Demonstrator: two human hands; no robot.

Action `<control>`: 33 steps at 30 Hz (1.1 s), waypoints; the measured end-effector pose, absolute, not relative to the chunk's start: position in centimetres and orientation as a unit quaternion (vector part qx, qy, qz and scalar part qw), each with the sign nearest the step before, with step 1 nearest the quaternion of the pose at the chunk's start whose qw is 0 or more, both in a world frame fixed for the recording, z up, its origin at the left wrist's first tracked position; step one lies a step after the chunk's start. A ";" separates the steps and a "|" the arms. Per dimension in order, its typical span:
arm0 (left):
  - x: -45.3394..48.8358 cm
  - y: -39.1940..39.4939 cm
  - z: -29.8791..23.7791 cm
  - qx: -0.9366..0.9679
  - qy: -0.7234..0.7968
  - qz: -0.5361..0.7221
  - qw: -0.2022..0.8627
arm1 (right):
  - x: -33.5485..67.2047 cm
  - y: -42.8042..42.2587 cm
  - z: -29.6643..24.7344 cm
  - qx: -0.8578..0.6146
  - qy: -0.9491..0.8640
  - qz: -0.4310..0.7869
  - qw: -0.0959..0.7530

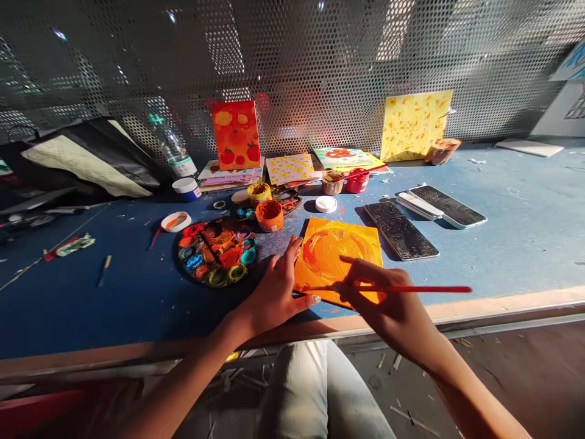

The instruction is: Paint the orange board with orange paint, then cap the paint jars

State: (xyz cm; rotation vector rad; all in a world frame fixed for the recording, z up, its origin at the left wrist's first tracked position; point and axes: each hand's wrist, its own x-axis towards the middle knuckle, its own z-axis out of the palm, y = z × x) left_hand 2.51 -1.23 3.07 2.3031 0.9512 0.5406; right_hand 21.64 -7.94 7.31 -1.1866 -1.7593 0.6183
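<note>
A small square canvas (336, 244) lies near the table's front edge, covered in yellow-orange paint with a darker orange round swirl. My left hand (272, 292) braces its lower left corner, fingers along the left side and thumb at the near edge. My right hand (388, 296) pinches a red paintbrush (434, 289) held almost level over the canvas's lower part. The brush tip is near the left side; whether it touches the surface I cannot tell. Left of the canvas sits a round paint palette (180, 262) with many colours, and beyond my left fingers an open orange paint jar (270, 219).
Phones (402, 231) lie to the right of the canvas. Behind stand a yellow jar (259, 192), a red jar (357, 181), a white lid (326, 203) and a water bottle (178, 152). Painted canvases (236, 135) lean against a perforated metal screen (311, 73).
</note>
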 end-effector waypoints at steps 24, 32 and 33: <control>2.7 -1.1 2.8 0.865 0.357 0.210 0.284 | 22.4 -7.7 7.4 -0.507 -0.684 0.283 0.442; 2.7 -1.5 3.0 0.873 0.361 0.195 0.264 | 23.6 -7.5 7.8 -0.498 -0.696 0.282 0.434; 2.7 -1.5 3.0 0.874 0.360 0.195 0.260 | 23.7 -7.5 7.9 -0.501 -0.688 0.287 0.440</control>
